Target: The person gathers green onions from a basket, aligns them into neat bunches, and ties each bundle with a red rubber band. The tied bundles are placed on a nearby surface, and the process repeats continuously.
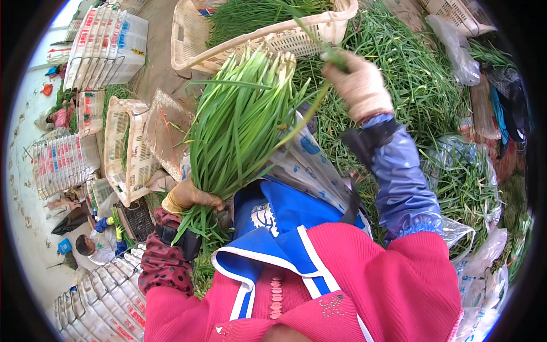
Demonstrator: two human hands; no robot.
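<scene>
A thick bunch of garlic chives (242,114) fans upward with its pale root ends toward the far side. My left hand (191,196), in a yellowish glove, wraps around the leafy lower part of the bunch. Off to the right and above, my right hand (362,85), in a pale glove, is closed on a few loose chive blades (306,28). They stick out past its fingertips. A yellowish blade (305,122) hangs between this hand and the bunch. The right fingers are slightly blurred.
Cut chives (399,80) lie heaped at right. A cream plastic crate (265,34) with greens stands ahead; another crate (137,148) is at left. White stacked crates (105,48) line the far left. Another person (99,245) sits at lower left. Plastic bags (481,268) lie lower right.
</scene>
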